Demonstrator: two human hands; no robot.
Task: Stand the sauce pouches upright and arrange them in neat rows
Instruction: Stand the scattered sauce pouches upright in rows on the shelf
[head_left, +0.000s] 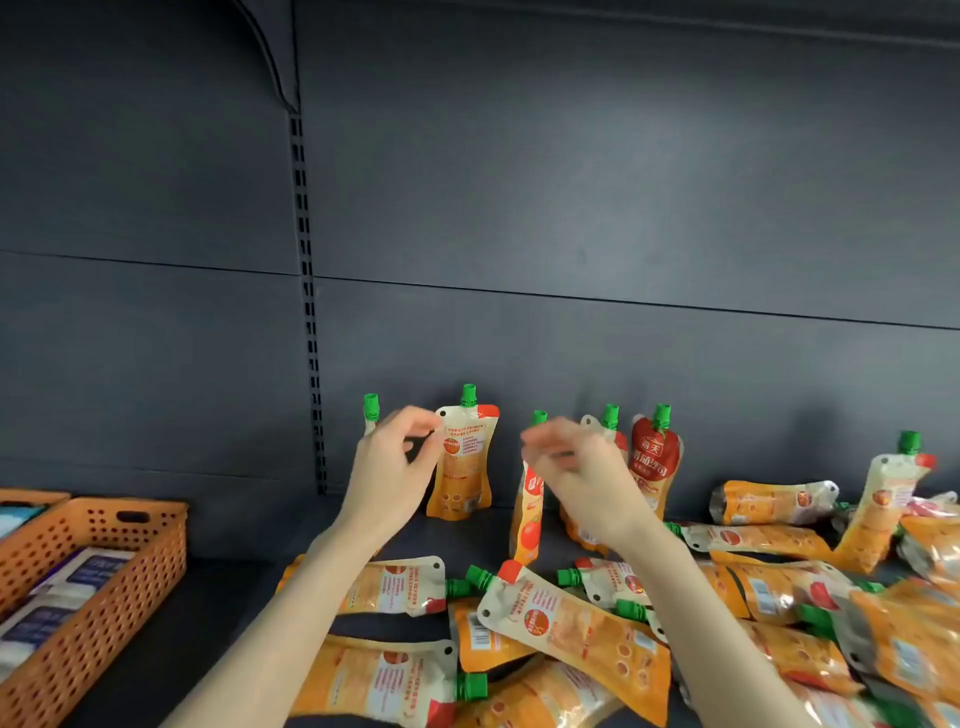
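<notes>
Several orange sauce pouches with green caps lie flat in a loose heap (571, 629) across the front and right of the dark shelf (218, 587). A few stand upright along the back wall: one back-facing pouch (465, 467), a red-fronted one (655, 457), and a thin leaning one (529, 514). My left hand (389, 467) is raised with fingers apart, its fingertips at the top-left corner of the back-facing pouch. A green cap (371, 407) shows behind it. My right hand (576, 478) is blurred in front of the leaning pouch; its grip is unclear.
An orange perforated basket (130, 566) with white and blue packets stands at the left front. A slotted upright (309, 312) runs up the grey back wall. Another pouch (883, 499) leans upright at the far right above the heap.
</notes>
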